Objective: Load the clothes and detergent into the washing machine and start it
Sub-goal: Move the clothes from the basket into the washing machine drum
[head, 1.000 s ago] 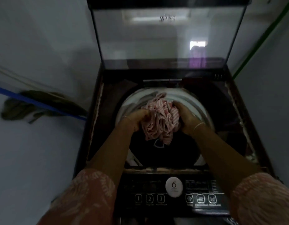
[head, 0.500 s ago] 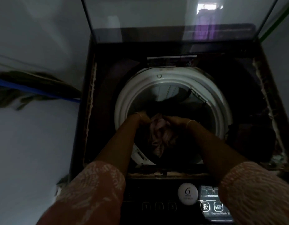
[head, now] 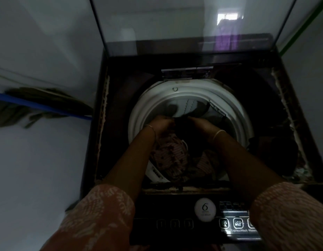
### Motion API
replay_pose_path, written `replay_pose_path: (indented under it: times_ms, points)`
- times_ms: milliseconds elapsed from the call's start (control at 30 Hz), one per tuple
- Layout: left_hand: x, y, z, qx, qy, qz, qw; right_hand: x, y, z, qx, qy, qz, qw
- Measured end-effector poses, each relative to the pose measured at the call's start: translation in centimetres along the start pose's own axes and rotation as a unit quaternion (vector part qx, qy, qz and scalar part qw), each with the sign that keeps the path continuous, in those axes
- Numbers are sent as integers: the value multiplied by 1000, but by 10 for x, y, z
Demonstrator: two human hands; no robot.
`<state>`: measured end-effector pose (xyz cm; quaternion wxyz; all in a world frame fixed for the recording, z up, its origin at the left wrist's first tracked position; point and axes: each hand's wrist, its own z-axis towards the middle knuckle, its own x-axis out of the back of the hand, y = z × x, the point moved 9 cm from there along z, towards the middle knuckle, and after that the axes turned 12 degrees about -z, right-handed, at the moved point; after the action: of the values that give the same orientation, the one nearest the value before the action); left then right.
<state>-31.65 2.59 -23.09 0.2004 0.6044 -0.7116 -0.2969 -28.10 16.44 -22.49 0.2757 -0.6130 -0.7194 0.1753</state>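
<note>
Grey walls [head: 39,160] hem the dark washing machine [head: 117,124] — lid [head: 175,24] raised.

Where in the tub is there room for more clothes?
The tub looks bare at its far side, between the white rim and the left hand and right hand. The near side is crowded with pink striped clothes.

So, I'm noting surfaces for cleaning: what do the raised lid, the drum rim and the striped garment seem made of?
Lid: glossy glass or clear plastic, showing sharp reflections. Drum rim: smooth white plastic, probably, with a moulded, softly shiny look. Striped garment: soft fabric, crumpled into folds.
</note>
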Motion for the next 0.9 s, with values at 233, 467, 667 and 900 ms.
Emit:
replay_pose_path:
  times_ms: [233, 467, 667, 900]
  points:
    - [-57, 39, -59, -77, -57, -114, 989, 42, -34, -54, 79, -19, 226, 971]
    - [-148, 56, -121, -120, -138, -189, 965, 129, -20, -125, 159, -1, 326, 932]
    - [-254, 52, -172, -141, -186, -211, 949, 216, 24, -183, 202, 25, 350, 914]
    - [-396, 12, -222, -126, -237, -173, 948, 321, 106, -244, 209, 80, 377, 899]
